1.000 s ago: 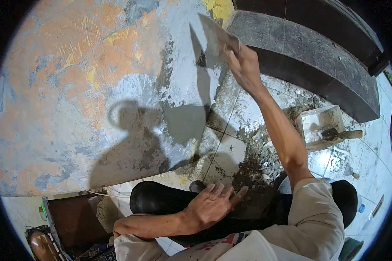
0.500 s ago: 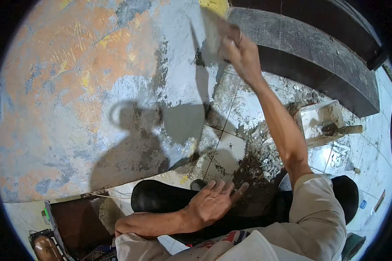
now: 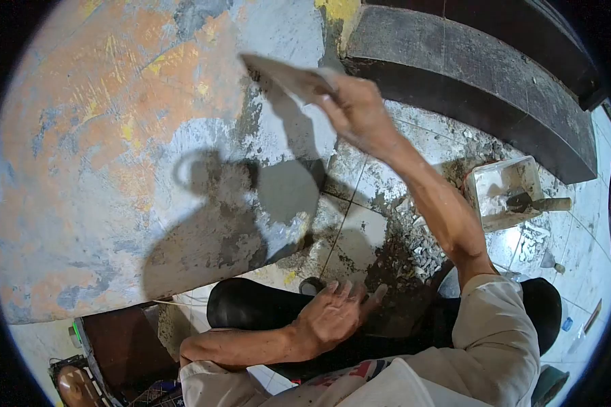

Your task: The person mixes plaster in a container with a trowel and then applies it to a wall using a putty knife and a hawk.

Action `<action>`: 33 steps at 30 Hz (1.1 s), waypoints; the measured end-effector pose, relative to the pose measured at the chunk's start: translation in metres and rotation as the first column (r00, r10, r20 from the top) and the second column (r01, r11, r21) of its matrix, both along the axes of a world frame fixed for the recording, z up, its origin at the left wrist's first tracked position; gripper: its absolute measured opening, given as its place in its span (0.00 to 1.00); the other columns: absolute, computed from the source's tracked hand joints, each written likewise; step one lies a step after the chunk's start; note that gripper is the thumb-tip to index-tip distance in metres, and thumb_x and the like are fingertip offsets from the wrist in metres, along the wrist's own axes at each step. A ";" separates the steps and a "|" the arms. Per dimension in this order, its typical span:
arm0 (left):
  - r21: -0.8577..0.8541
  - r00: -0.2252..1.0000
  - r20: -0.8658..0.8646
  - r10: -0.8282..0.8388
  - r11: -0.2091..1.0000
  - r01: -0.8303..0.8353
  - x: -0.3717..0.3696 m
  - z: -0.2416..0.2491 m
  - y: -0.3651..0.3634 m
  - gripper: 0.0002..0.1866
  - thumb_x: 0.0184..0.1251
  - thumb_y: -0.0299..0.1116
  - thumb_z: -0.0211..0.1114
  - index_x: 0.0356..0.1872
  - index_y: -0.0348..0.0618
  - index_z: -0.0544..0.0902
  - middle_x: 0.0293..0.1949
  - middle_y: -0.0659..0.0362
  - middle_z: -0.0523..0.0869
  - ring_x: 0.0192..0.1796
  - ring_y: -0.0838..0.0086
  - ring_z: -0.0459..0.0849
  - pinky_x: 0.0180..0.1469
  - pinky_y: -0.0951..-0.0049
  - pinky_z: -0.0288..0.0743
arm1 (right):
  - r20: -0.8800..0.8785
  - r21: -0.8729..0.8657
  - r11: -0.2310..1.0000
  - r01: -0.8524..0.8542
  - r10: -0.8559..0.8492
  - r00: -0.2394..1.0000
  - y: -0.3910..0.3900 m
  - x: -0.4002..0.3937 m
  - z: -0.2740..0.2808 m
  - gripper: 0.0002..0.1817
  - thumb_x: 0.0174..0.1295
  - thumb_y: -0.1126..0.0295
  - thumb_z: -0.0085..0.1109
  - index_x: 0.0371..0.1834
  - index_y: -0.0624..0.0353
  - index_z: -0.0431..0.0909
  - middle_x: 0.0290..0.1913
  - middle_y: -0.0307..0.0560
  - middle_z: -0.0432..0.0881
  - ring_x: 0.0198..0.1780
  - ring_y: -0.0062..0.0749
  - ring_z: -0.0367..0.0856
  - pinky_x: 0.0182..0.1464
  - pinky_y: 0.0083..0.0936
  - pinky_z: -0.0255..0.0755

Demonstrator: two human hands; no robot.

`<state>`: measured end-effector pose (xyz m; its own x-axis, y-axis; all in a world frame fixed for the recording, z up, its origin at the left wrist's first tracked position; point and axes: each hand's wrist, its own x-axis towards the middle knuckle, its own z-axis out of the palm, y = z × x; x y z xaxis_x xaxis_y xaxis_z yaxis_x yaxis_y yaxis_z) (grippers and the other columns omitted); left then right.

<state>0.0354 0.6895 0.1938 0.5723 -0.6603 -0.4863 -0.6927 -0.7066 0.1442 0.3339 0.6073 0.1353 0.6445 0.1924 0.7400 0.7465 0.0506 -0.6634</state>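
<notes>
My right hand [image 3: 356, 112] has the flat wall [image 3: 115, 156] open from nine to twelve o'clock. At one o'clock the dark curved ledge [image 3: 468, 74] blocks the way. At four o'clock a plastic tub [image 3: 506, 193] with a trowel [image 3: 540, 203] stands on the tiled floor [image 3: 349, 241], and loose rubble [image 3: 414, 254] lies beside it. My left hand [image 3: 332, 315] rests on my knee, hemmed in by my legs.

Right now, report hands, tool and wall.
Right hand gripping trowel, blade against patched wall. Left hand open, resting on knee. Plaster tub on floor at right, nothing blocking.
</notes>
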 end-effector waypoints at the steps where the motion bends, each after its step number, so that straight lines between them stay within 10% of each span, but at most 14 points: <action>1: 0.030 0.999 -0.033 0.022 0.999 -0.021 0.004 0.004 -0.005 0.38 0.75 0.35 0.54 0.83 0.35 0.55 0.56 0.46 0.81 0.55 0.55 0.84 0.60 0.58 0.79 | 0.008 0.003 1.000 -0.004 0.004 1.000 -0.010 0.014 0.000 0.19 0.70 0.71 0.60 0.64 0.58 0.80 0.34 0.58 0.86 0.30 0.41 0.86 0.35 0.41 0.80; 3: 0.060 0.996 -0.068 0.051 0.997 -0.047 0.002 0.005 -0.007 0.38 0.75 0.35 0.53 0.83 0.35 0.55 0.57 0.46 0.81 0.57 0.54 0.84 0.61 0.57 0.78 | 0.225 -0.050 0.929 0.366 -0.347 0.911 -0.028 0.061 0.006 0.20 0.68 0.70 0.63 0.63 0.57 0.80 0.36 0.57 0.86 0.31 0.41 0.87 0.35 0.41 0.80; 7: -0.017 0.996 -0.026 0.081 0.997 -0.082 -0.014 0.000 0.004 0.38 0.77 0.35 0.53 0.84 0.39 0.52 0.58 0.44 0.81 0.58 0.53 0.81 0.59 0.56 0.77 | -0.075 -0.001 0.948 0.318 -0.317 0.945 -0.010 0.100 0.045 0.15 0.74 0.69 0.52 0.59 0.60 0.81 0.36 0.57 0.82 0.38 0.39 0.82 0.44 0.34 0.76; 11: -0.049 0.991 -0.026 0.131 0.990 -0.133 -0.021 -0.006 0.013 0.37 0.78 0.38 0.54 0.83 0.38 0.55 0.62 0.42 0.81 0.61 0.49 0.84 0.65 0.54 0.76 | 0.367 0.000 0.909 0.417 -0.388 0.845 0.019 0.053 0.033 0.18 0.69 0.69 0.64 0.62 0.54 0.81 0.35 0.51 0.87 0.33 0.43 0.88 0.36 0.40 0.81; 15: -0.016 0.989 -0.092 0.117 0.993 -0.119 -0.010 0.000 0.010 0.36 0.78 0.38 0.54 0.83 0.39 0.57 0.62 0.45 0.82 0.57 0.51 0.87 0.66 0.55 0.76 | 0.061 0.138 0.989 0.047 -0.055 0.997 0.002 0.020 0.016 0.16 0.73 0.70 0.61 0.62 0.58 0.82 0.42 0.51 0.90 0.37 0.28 0.87 0.37 0.34 0.81; 17: -0.109 0.996 0.019 0.091 0.990 -0.088 -0.020 -0.014 0.014 0.35 0.78 0.37 0.53 0.83 0.39 0.58 0.62 0.45 0.81 0.56 0.53 0.86 0.65 0.56 0.76 | -0.077 0.085 0.980 0.181 -0.175 0.982 -0.024 0.060 0.012 0.14 0.74 0.66 0.60 0.58 0.61 0.84 0.41 0.48 0.91 0.40 0.25 0.87 0.40 0.37 0.82; 23: 0.010 0.991 -0.004 0.135 0.991 -0.135 -0.023 0.000 0.020 0.37 0.76 0.38 0.57 0.83 0.40 0.59 0.63 0.46 0.78 0.59 0.58 0.81 0.62 0.61 0.75 | -0.313 -0.045 0.934 0.354 -0.350 0.883 -0.009 0.153 0.004 0.17 0.74 0.69 0.52 0.62 0.58 0.80 0.41 0.60 0.84 0.41 0.47 0.84 0.48 0.37 0.77; 28: -0.118 0.967 -0.147 0.208 0.967 -0.226 -0.023 0.000 0.018 0.34 0.78 0.38 0.57 0.82 0.44 0.61 0.58 0.44 0.79 0.50 0.55 0.81 0.54 0.56 0.80 | -0.102 -0.148 0.865 0.479 -0.495 0.863 0.046 0.094 0.011 0.12 0.71 0.68 0.56 0.47 0.65 0.82 0.38 0.69 0.85 0.40 0.61 0.87 0.44 0.46 0.80; 33: -0.090 0.993 0.003 0.121 0.989 -0.121 -0.011 -0.002 0.018 0.37 0.73 0.40 0.62 0.81 0.42 0.64 0.49 0.53 0.80 0.49 0.64 0.82 0.57 0.63 0.75 | -0.100 0.053 0.937 0.345 -0.339 0.935 -0.023 0.083 -0.022 0.14 0.72 0.67 0.56 0.55 0.62 0.83 0.32 0.56 0.86 0.34 0.36 0.87 0.38 0.37 0.78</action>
<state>0.0248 0.7078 0.1915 0.6546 -0.6266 -0.4228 -0.6045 -0.7698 0.2048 0.4166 0.5840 0.1137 0.7257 -0.1002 0.6807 0.6653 -0.1500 -0.7314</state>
